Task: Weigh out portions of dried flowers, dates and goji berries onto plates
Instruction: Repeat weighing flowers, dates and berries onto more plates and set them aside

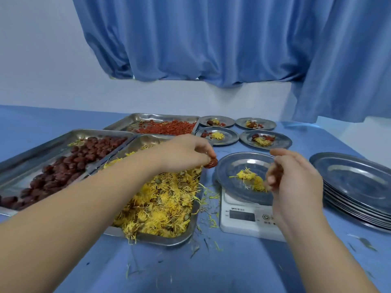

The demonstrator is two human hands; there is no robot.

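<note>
A steel plate (231, 166) sits on a white digital scale (243, 220) and holds a small heap of yellow dried flowers (247, 176). My left hand (188, 153) hovers just left of that plate, above the flower tray (165, 199), and pinches a dark red date (212, 163) in its fingertips. My right hand (296, 180) is over the plate's right side, with fingers curled round what looks like another dark red date. The date tray (63, 166) lies at the left, and the goji berry tray (169, 128) behind.
Several filled small plates (264, 140) stand behind the scale. A stack of empty steel plates (355, 182) is at the right. Loose petals litter the blue tablecloth (232, 267) around the scale. A blue curtain hangs behind the table.
</note>
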